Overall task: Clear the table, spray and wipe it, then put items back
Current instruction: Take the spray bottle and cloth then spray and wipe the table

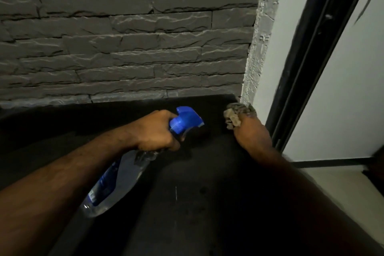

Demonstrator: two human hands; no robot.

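Observation:
A black table point(187, 193) fills the lower part of the head view and runs up to the wall. My left hand point(155, 131) grips the neck of a clear spray bottle point(116, 178) with a blue trigger head, its nozzle pointing right over the tabletop. My right hand point(252, 131) presses a crumpled grey-brown cloth point(236, 116) onto the table's far right corner. Most of the cloth is hidden under my fingers. Nothing else lies on the visible tabletop.
A dark grey stone-brick wall point(124, 37) stands right behind the table. To the right are a rough light-grey wall edge point(259, 48), a black door frame point(311, 58), a white wall and pale floor point(336, 183).

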